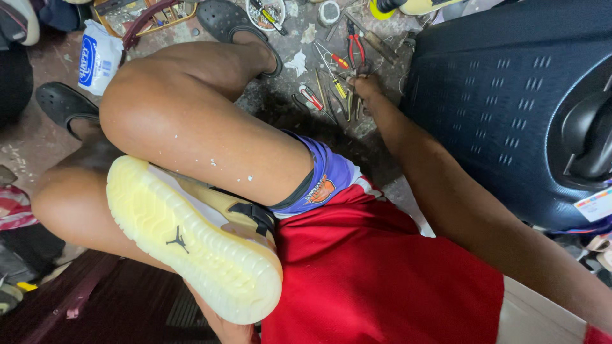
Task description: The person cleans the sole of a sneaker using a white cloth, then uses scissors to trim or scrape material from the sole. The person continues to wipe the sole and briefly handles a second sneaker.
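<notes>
On dirty floor, right hand fingering scattered tools, one sneaker on lap, left hand hidden

Pale translucent-soled shoe sole-up on lap, hand tools scattered on floor

The person is wearing a red shirt, purple shorts bearing an orange patch and a dark waistband edge, and black clogs; arms and legs are showing bare.
</notes>
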